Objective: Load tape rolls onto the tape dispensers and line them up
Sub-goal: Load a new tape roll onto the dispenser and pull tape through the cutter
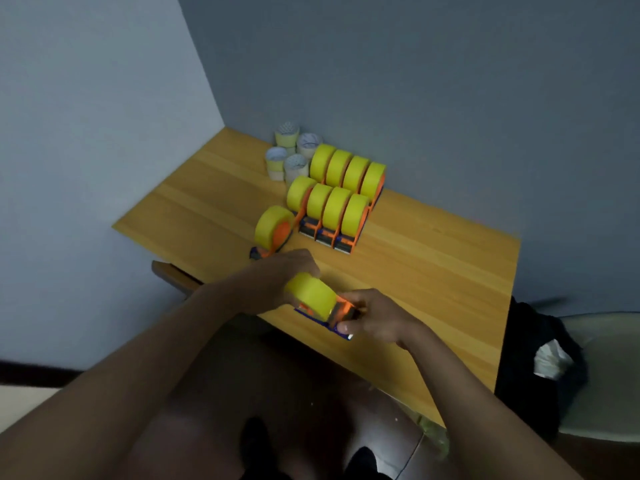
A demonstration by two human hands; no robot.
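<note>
While both hands grip it — left hand on the tape roll, right hand pinching the dispenser — it overhangs the tabletop edge and could drop.

Both forearms bare, no sleeves or jewellery in sight

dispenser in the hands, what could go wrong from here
The dispenser sits at the table's near edge, held by the left hand and the right hand; a slip could drop it off the table. The right fingertips lie at its front end, where a cutter blade might nick them. The lone loaded dispenser lies askew, so the row could end up uneven.
</note>
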